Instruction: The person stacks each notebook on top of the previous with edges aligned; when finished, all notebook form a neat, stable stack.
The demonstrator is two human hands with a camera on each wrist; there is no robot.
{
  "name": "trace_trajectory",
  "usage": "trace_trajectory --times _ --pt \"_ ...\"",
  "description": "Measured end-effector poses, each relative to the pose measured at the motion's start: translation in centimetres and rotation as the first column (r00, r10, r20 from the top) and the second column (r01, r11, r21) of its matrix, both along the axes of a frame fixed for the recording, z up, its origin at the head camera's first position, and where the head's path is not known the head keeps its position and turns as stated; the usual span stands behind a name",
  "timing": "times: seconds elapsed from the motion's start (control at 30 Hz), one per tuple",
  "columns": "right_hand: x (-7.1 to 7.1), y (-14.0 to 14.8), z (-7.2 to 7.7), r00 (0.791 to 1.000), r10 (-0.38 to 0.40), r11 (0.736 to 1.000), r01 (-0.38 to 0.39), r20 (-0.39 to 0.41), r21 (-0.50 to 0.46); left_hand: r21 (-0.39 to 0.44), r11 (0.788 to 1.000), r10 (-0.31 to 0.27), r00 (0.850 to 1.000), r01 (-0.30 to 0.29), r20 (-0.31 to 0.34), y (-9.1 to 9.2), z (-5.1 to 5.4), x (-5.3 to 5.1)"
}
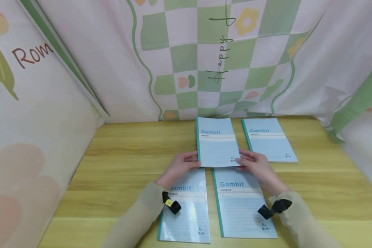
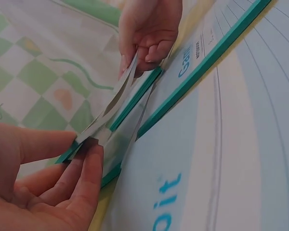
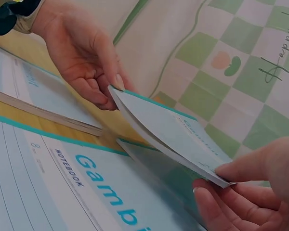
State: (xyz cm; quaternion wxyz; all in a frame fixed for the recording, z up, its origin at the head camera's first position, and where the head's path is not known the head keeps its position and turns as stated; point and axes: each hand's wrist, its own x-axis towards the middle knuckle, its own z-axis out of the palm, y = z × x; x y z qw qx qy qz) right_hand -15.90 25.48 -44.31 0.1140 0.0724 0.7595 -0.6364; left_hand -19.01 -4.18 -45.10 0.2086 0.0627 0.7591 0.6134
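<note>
Both hands hold a light-blue Gambit notebook [image 1: 218, 146] with a teal spine, raised above the table and tilted. My left hand [image 1: 180, 167] pinches its left edge near the lower corner, thumb on top and fingers beneath. At the lower right corner, my right hand [image 1: 259, 169] pinches it the same way. In the right wrist view the cover bows slightly between the left hand [image 3: 86, 57] and the right hand [image 3: 250, 187]. Another notebook [image 3: 159, 168] shows partly below it, mostly hidden. Two matching notebooks lie nearer: one under the left forearm [image 1: 186, 213], one under the right [image 1: 240, 213].
A further Gambit notebook [image 1: 271, 141] lies at the back right of the wooden table [image 1: 121, 165]. Behind the table hangs a printed curtain [image 1: 186, 62] that meets its back edge. More printed cloth [image 1: 34, 113] closes off the left side.
</note>
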Motion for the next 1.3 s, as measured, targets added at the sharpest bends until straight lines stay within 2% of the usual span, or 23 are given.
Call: trace_trajectory --times 0.13,0.23,0.4,0.5,0.63,0.73,1.0,1.2,1.3 --pt "0.1 1.0 0.0 0.999 -0.036 0.999 0.035 -0.035 -0.015 -0.013 1.000 -0.003 1.000 0.003 0.006 1.3 0.0 -0.2" --pt "0.3 2.0 0.0 0.998 -0.031 0.999 0.032 -0.063 0.006 -0.046 0.999 -0.015 1.000 0.015 -0.002 2.0 0.2 -0.3" --pt "0.8 3.8 0.1 0.996 -0.025 0.999 0.029 -0.085 0.042 -0.050 0.998 -0.030 1.000 0.030 -0.002 3.6 0.3 -0.5" --pt "1.0 4.5 0.1 0.993 -0.052 0.997 0.058 -0.106 0.049 -0.025 1.000 -0.003 1.000 0.003 0.005 4.7 0.1 -0.6" --pt "1.1 5.2 0.1 0.984 -0.108 0.992 0.117 -0.140 0.056 0.029 0.997 0.064 0.998 -0.065 0.010 6.3 -0.2 -0.7" --pt "1.1 5.9 0.0 0.976 -0.142 0.986 0.153 -0.164 0.059 0.046 0.994 0.101 0.995 -0.101 -0.005 7.5 -0.2 -0.8" --pt "0.7 8.4 0.7 0.961 -0.219 0.975 0.212 -0.172 -0.060 -0.016 0.992 0.124 0.992 -0.124 -0.022 11.0 0.7 -1.2" --pt "0.8 10.0 1.4 0.953 -0.271 0.949 0.241 -0.136 -0.201 -0.048 0.992 0.114 0.992 -0.116 -0.048 13.1 2.1 -1.7" --pt "0.8 10.9 1.7 0.949 -0.285 0.932 0.242 -0.132 -0.270 -0.024 0.993 0.118 0.991 -0.120 -0.060 14.0 2.9 -2.0"
